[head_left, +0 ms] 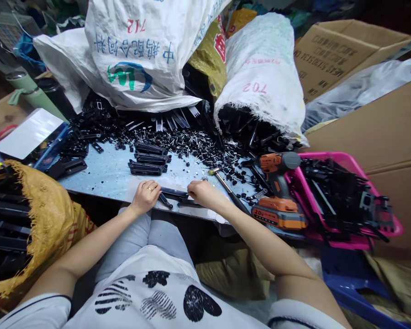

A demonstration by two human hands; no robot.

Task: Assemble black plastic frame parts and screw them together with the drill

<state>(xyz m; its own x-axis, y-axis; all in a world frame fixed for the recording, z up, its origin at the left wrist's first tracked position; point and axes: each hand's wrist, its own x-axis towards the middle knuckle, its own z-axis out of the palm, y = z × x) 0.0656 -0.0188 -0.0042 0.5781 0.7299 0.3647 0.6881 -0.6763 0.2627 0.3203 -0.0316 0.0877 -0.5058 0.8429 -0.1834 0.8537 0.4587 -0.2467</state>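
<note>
At the table's front edge my left hand [146, 195], with a ring on one finger, is closed around the left end of a long black plastic part [174, 192]. My right hand [202, 192] has its fingers pinched together at the right end of that part; anything small between them is hidden. A short black piece [165, 201] sticks out below my left hand. Behind the hands lies a row of several black assembled parts [149, 169]. A hammer [228, 185] rests to the right of my right hand.
An orange cordless drill [277, 192] stands at right beside a pink basket [349, 157] of black parts. Small pins and caps [192, 141] cover the table's back. White sacks [137, 45] stand behind. A yellow sack [51, 214] of black parts is at left.
</note>
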